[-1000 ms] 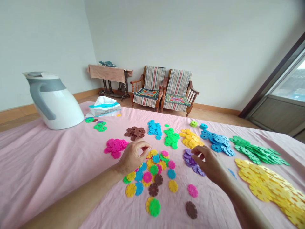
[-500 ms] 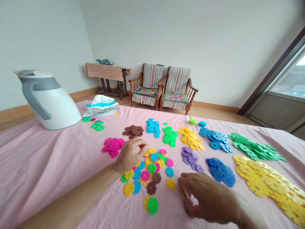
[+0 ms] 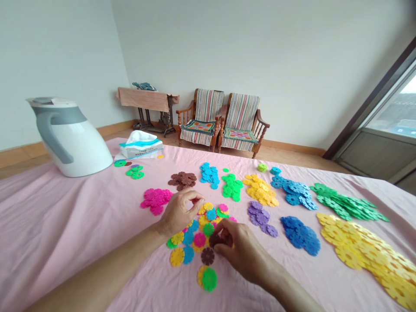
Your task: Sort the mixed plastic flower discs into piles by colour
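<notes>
Your right hand (image 3: 240,250) sits at 3 o'clock on the mixed pile (image 3: 199,239), finger and thumb narrow around the upper of two brown discs (image 3: 207,256) near 4 o'clock, but I can't tell if it's held tight. Pinch just its edge and lift straight up, so you don't drag the green disc (image 3: 208,229) at its 11 o'clock. Your left hand (image 3: 178,209), curled at 11 o'clock, may hide something, so rest it clear of the pile.
</notes>
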Motion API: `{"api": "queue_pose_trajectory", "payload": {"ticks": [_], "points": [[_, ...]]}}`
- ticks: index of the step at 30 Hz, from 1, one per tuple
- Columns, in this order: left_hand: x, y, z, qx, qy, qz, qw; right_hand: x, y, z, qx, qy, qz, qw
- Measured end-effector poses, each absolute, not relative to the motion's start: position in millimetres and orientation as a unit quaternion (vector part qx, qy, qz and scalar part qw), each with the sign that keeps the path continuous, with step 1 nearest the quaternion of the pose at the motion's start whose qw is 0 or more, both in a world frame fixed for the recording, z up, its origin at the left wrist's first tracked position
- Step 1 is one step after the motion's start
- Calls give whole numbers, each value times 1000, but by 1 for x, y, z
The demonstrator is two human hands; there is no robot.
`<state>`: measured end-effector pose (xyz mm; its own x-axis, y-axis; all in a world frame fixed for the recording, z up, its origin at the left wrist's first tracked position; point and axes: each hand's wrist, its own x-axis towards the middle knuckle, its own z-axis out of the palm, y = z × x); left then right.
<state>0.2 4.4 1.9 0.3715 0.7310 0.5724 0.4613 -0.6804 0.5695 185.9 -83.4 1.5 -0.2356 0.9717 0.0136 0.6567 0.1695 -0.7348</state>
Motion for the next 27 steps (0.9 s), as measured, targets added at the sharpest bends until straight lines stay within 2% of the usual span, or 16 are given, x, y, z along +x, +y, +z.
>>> {"api": "queue_pose_trajectory", "payload": {"ticks": [7,14,19,23,27], "points": [[2,-1,3,827,338,409,184,188,-81,12,-564,-713,310,279],[9,-17,14,874,270,317,252,189,-73,6,-567,-663,311,378],[15,-24,13,870,271,303,280,182,-75,6,-554,-663,290,411],[16,-19,11,843,313,327,291,183,-75,4,-543,-676,281,412],[0,12,8,765,429,414,241,194,-69,-1,-569,-678,219,411]]}}
